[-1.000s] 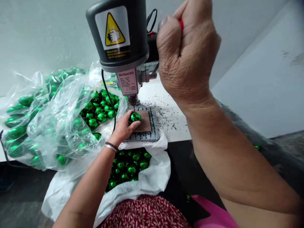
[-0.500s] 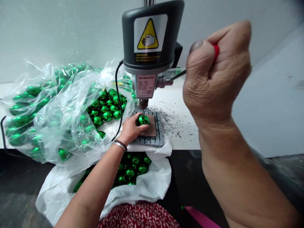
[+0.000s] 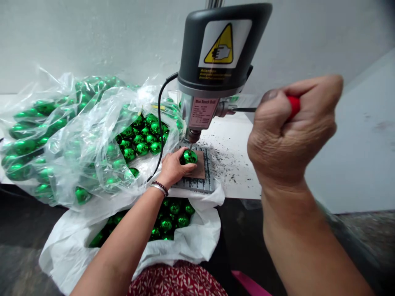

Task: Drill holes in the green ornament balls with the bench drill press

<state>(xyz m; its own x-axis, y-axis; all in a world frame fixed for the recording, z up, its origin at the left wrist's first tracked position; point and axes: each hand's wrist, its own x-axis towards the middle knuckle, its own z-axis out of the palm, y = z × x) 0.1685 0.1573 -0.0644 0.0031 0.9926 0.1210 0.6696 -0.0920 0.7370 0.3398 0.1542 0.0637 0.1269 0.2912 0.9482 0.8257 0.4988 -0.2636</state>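
Observation:
My left hand (image 3: 176,166) pinches a shiny green ball (image 3: 189,157) between thumb and fingers, steadying it on a brown board (image 3: 200,164). The board rests on the ridged grey base plate (image 3: 203,186) of a mini bench drill (image 3: 205,109). Directly above the ball, the thin drill bit (image 3: 191,146) reaches its top; whether it has gone in I cannot tell. My right hand (image 3: 291,131) is wrapped round the red-ended lever handle (image 3: 293,107) of the drill, whose metal rod runs to the drill's side.
A clear plastic bag (image 3: 70,144) full of green balls lies on the white table (image 3: 243,181) at left. Below the table edge, a white sack (image 3: 197,242) holds more balls. A black cord (image 3: 159,123) hangs beside the drill. Dark shavings (image 3: 230,164) are scattered right of the base.
My right hand has lowered with the lever handle. The drill's head now appears tilted and further right, with its bit closer to the ball. My left hand keeps its grip on the ball.

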